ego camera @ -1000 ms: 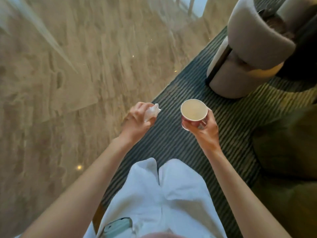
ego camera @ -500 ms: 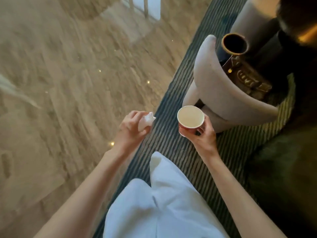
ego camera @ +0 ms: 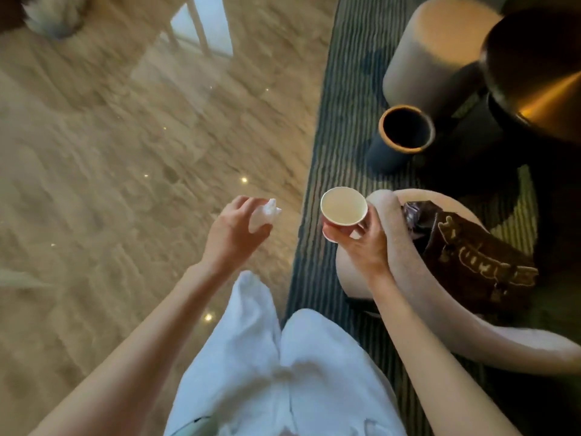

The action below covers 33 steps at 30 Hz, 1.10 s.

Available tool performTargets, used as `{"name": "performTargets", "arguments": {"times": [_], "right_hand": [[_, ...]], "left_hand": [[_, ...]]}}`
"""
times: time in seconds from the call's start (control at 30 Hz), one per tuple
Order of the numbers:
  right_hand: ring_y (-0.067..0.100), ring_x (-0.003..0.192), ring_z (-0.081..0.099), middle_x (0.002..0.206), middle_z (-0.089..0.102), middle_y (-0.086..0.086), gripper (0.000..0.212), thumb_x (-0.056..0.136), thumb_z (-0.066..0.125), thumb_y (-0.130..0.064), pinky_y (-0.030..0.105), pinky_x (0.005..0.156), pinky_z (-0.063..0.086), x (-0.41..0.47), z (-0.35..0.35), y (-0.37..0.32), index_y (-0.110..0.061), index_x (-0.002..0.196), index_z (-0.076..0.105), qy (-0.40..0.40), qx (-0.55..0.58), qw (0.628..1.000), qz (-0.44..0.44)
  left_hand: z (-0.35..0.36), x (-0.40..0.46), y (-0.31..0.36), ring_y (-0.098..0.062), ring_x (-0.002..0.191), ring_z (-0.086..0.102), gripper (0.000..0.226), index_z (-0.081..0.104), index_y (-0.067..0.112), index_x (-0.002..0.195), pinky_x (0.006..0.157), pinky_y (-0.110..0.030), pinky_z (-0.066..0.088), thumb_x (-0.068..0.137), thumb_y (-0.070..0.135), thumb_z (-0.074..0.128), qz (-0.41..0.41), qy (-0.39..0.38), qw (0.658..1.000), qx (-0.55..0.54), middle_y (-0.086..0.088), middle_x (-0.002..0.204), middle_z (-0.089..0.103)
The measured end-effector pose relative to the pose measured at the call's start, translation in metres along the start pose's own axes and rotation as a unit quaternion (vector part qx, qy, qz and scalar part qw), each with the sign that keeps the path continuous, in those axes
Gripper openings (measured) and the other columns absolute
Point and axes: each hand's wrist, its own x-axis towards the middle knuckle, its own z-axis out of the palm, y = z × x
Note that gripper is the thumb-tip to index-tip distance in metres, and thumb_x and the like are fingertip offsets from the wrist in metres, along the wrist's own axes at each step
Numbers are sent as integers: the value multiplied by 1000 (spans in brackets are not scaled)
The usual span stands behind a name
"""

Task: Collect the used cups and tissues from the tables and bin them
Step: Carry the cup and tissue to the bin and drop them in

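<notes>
My right hand [ego camera: 361, 243] grips a small white paper cup [ego camera: 343, 205] from below, upright, its inside pale and empty-looking. My left hand [ego camera: 234, 234] holds a crumpled white tissue [ego camera: 267, 214] between fingers and thumb, at the same height as the cup and a hand's width to its left. A dark cylindrical bin [ego camera: 401, 136] with an orange rim stands open on the carpet, ahead of the cup and slightly right.
Glossy beige marble floor [ego camera: 125, 168] fills the left; a dark striped carpet [ego camera: 333, 121] runs along the right. A beige curved armchair [ego camera: 393, 265] holding a brown patterned bag [ego camera: 471, 256] is beside my right arm. A round pouf [ego camera: 440, 58] and a dark round table [ego camera: 534, 73] stand beyond.
I have walked forward along the carpet edge: the armchair has slid down beside my right arm and the bin is now closer. Both hands keep their hold on tissue and cup.
</notes>
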Motion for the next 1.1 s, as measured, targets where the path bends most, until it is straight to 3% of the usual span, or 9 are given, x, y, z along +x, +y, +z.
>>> {"name": "performTargets", "arguments": {"times": [0.17,0.23,0.33,0.5,0.67,0.77,0.87,1.0,1.1], "right_hand": [[9,102,64,112,65,-10,69,64,87,-12,28,88,52,112,20,-13,-18,123,52,93,23,995,40],[7,102,64,112,65,-8,69,63,87,-15,22,85,51,161,19,-14,-17,123,52,133,43,989,52],[12,104,65,113,67,-2,72,60,86,-20,24,84,52,244,9,-8,-17,123,53,189,70,977,71],[14,109,64,117,66,-6,66,62,85,-20,26,88,53,367,-20,1,-33,119,55,206,100,970,85],[0,106,62,110,66,-23,63,66,85,-15,18,88,52,505,-73,21,-41,114,54,281,92,945,138],[-3,107,61,110,65,-23,65,66,86,-16,18,88,52,561,-98,46,-45,114,53,325,96,926,166],[-6,106,60,109,64,-24,65,66,86,-15,13,81,51,601,-114,88,-47,112,52,378,115,898,195],[-11,96,62,107,63,-17,66,66,82,1,6,69,49,634,-123,163,-39,110,53,430,157,859,230],[-10,99,61,108,63,-21,65,67,83,-4,11,73,51,646,-119,209,-42,110,53,471,166,827,257]], "left_hand": [[-5,164,12,-26,100,60,43,62,18,118,77,-30,44,76,20,73,78,-73,994,30,-3,116,61],[6,227,25,-24,103,58,43,61,19,120,79,-30,45,78,21,72,105,-107,988,31,-2,117,60],[34,323,43,-22,108,56,43,60,20,122,82,-32,45,80,22,69,143,-144,978,39,0,121,59],[82,459,81,-25,104,58,43,60,16,122,80,-29,42,80,23,70,181,-162,969,52,-4,120,60],[171,621,138,-25,102,59,45,58,15,125,76,-25,39,82,24,70,241,-241,938,63,-8,118,60],[231,688,163,-24,106,56,46,56,16,127,79,-26,40,84,24,68,269,-285,918,62,-7,120,58],[304,735,170,-23,112,54,47,54,16,129,88,-31,46,85,25,66,307,-340,886,70,-6,123,56],[419,781,167,-18,119,48,48,48,22,134,96,-34,46,88,32,60,337,-406,840,126,0,130,51],[500,804,156,-18,120,47,48,45,27,133,95,-34,43,88,35,58,362,-430,813,153,3,132,49]]}}
